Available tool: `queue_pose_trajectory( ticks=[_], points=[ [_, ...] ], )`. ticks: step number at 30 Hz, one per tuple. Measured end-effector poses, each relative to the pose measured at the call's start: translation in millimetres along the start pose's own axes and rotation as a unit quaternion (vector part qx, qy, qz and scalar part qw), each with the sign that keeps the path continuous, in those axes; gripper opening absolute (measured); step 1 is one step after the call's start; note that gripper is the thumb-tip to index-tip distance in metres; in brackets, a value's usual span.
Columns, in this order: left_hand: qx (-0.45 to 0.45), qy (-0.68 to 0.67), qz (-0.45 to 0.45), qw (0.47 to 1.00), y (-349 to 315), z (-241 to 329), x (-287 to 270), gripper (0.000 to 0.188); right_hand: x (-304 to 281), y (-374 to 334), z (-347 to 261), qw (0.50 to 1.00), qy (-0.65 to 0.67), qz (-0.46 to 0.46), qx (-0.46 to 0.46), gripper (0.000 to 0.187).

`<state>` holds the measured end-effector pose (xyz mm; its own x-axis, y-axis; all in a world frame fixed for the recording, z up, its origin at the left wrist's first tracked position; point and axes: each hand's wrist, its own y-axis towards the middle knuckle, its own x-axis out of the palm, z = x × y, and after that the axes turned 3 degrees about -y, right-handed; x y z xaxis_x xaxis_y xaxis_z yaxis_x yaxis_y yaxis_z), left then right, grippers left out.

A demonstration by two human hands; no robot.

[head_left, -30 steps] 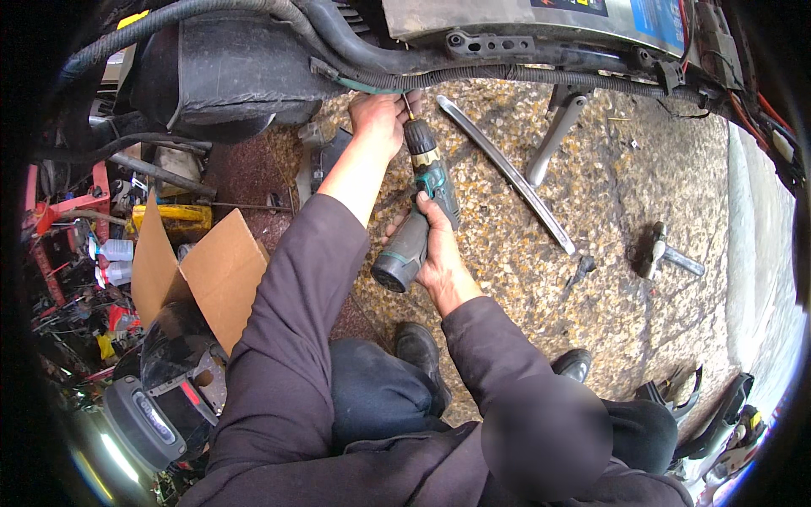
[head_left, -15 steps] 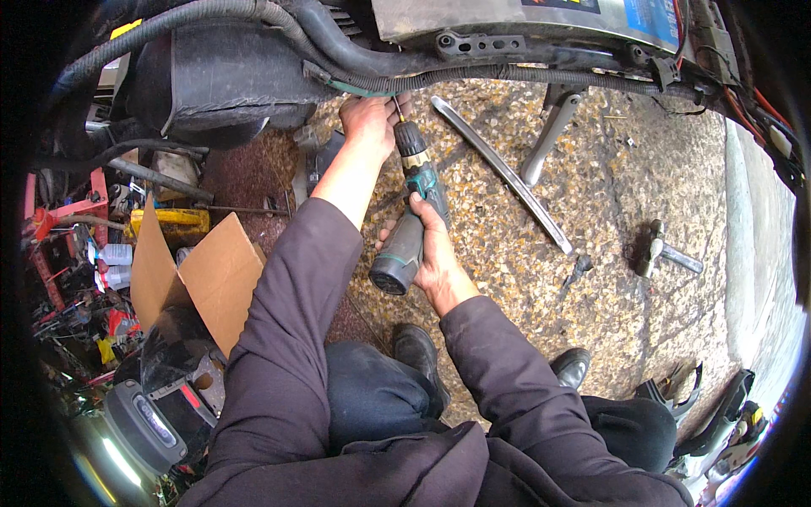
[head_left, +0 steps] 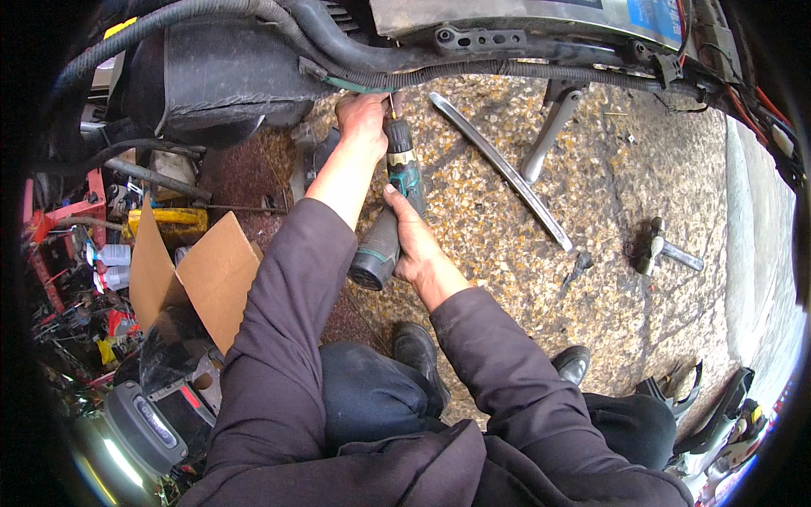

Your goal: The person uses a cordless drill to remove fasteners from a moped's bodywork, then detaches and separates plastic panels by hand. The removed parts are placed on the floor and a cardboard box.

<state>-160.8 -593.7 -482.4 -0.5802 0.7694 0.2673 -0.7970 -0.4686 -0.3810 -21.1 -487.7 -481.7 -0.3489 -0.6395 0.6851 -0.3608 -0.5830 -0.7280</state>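
Observation:
My right hand (head_left: 416, 243) is wrapped round the grip of a black and teal cordless drill (head_left: 405, 179). The drill points away from me, its thin bit (head_left: 392, 105) reaching up to a green strip (head_left: 359, 86) along the underside of a black frame tube (head_left: 397, 59). Beside the bit, my left hand (head_left: 363, 120) is closed, with its fingertips partly hidden under the tube; what they hold cannot be made out. A ribbed black cable sleeve (head_left: 524, 71) runs along the frame.
On the speckled floor lie a long metal bar (head_left: 503, 173) and a hammer (head_left: 672, 253). A grey kickstand (head_left: 551, 135) hangs from the frame. An opened cardboard box (head_left: 218, 275) stands left, near a grey work light (head_left: 139, 427). Black plastic parts (head_left: 718, 414) lie lower right.
The drill and my right hand have shifted left, and the drill now stands straighter in line with its bit. My left hand has moved slightly left and stays under the tube.

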Motion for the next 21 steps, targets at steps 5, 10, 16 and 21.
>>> queue_pose_trajectory(
  ticks=[5, 10, 16, 21],
  points=[
    [0.009, -0.005, -0.004, 1.0, 0, 1, 1, 0.013, 2, -8, -4, 0.999, -0.005, 0.017, 0.027, 0.033],
    [0.006, -0.014, 0.001, 1.0, -1, 1, 4, 0.013, 2, -10, -5, 1.0, -0.013, 0.019, 0.017, 0.03],
    [-0.023, 0.006, -0.011, 1.0, -1, 4, 4, 0.012, -2, -15, -3, 0.999, -0.028, 0.029, 0.01, 0.032],
    [-0.03, 0.017, -0.026, 0.999, 0, 5, 5, 0.014, -4, -18, -6, 0.999, -0.035, 0.029, 0.007, 0.035]
  ],
)
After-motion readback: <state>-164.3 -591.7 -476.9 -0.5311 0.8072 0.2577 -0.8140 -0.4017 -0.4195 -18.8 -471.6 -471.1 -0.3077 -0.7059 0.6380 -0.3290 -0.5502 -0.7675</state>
